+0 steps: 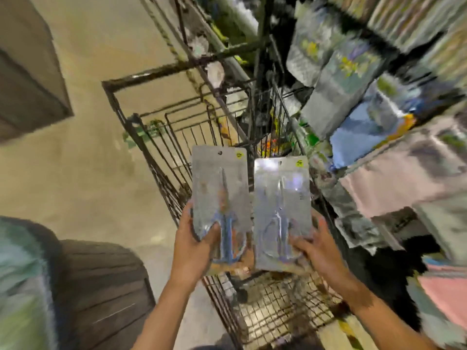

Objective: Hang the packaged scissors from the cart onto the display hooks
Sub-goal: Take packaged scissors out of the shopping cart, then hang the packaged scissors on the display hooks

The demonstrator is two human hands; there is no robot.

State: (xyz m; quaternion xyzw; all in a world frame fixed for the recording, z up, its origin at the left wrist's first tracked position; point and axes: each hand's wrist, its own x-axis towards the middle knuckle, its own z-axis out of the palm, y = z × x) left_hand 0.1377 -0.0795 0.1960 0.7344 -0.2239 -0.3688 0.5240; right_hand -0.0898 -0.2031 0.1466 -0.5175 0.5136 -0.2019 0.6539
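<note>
**Two scissor packs held above the cart**

The left hand (193,245) grips one clear plastic scissors blister pack (220,198) by its lower edge; beside it, the right hand (314,248) holds a second clear pack (281,205), both upright over the black wire cart (161,157).

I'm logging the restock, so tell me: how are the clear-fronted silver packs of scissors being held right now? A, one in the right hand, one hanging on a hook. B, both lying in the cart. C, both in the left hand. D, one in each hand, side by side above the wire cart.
D: the left hand grips one clear-fronted silver scissors pack and the right hand grips the other pack, above the dark wire cart.
</note>
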